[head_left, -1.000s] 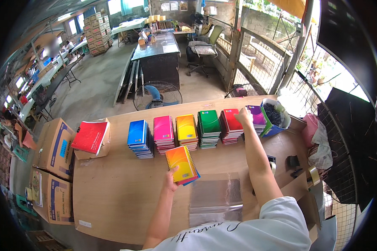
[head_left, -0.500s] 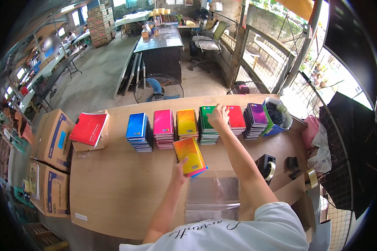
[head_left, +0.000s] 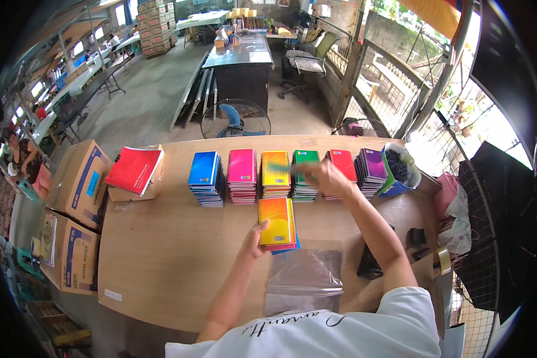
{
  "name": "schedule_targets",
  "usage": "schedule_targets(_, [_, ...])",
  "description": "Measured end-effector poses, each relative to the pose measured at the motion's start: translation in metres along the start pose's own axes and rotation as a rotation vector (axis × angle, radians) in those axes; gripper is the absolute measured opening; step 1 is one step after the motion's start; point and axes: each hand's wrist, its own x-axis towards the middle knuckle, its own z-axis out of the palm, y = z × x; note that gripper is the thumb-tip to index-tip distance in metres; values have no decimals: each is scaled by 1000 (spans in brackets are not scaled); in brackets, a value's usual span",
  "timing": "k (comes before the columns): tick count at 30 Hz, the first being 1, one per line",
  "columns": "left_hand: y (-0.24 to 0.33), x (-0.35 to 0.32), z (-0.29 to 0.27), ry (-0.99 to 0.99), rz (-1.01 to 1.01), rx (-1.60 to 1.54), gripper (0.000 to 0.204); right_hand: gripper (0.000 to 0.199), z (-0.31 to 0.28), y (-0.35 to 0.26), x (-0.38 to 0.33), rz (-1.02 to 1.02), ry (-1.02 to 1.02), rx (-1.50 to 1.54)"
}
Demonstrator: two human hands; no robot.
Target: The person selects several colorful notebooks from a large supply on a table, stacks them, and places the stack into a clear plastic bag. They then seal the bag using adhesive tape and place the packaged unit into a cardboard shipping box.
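orange-covered spiral notebooks (head_left: 277,222) lie in a small gathered stack just in front of the colour-sorted row of stacks (head_left: 289,173), steadied by the left hand (head_left: 255,238) gripping their lower corner while the right hand (head_left: 322,176) pinches a blurred green notebook (head_left: 286,169) above the row.

Glossy card covers on the spiral notebooks (head_left: 276,222); smooth matt wooden counter (head_left: 173,256); shiny clear plastic bags (head_left: 304,280).

boxes: two brown cardboard boxes (head_left: 77,209) stand beside the table's left edge
fan: a floor fan (head_left: 235,119) stands beyond the table's far edge
tape: a roll (head_left: 441,261) lies near the right edge
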Motion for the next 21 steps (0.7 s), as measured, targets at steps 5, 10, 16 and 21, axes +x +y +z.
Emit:
schedule_targets(5, [-10, -8, 16, -203, -253, -135, 66, 42, 27, -38, -68, -422, -224, -255])
schedule_targets(10, [-34, -4, 37, -15, -223, 32, 46, 24, -13, 91, -72, 674, 403, -235])
schedule_targets(16, [-39, 18, 43, 118, -118, 65, 37, 58, 6, 148, -54, 1268, 372, -455])
schedule_targets(21, [-35, 15, 44, 181, -105, 85, 40, 47, -14, 128, -78, 883, 840, -433])
